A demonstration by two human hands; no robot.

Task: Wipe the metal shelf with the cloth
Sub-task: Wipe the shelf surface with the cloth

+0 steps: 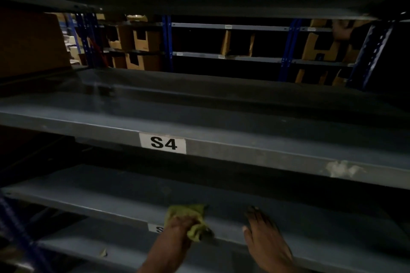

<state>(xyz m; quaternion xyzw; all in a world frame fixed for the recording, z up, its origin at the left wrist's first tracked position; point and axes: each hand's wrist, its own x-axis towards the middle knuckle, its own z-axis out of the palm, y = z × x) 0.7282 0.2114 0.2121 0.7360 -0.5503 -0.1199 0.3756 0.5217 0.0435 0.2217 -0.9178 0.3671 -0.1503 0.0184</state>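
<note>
A grey metal shelf [106, 197] runs across the lower part of the view, dim and bare. My left hand [177, 227] grips a crumpled yellow-green cloth [190, 217] and presses it on the shelf's front edge, partly covering a white label there. My right hand [264, 235] lies flat on the same shelf to the right of the cloth, fingers spread and pointing into the shelf, holding nothing.
Above is another grey shelf [244, 117] with a white "S4" label [163, 143] and a pale smudge [341, 168] on its front lip. Blue uprights and cardboard boxes [144, 40] fill the racks behind. A blue post [20, 232] stands at lower left.
</note>
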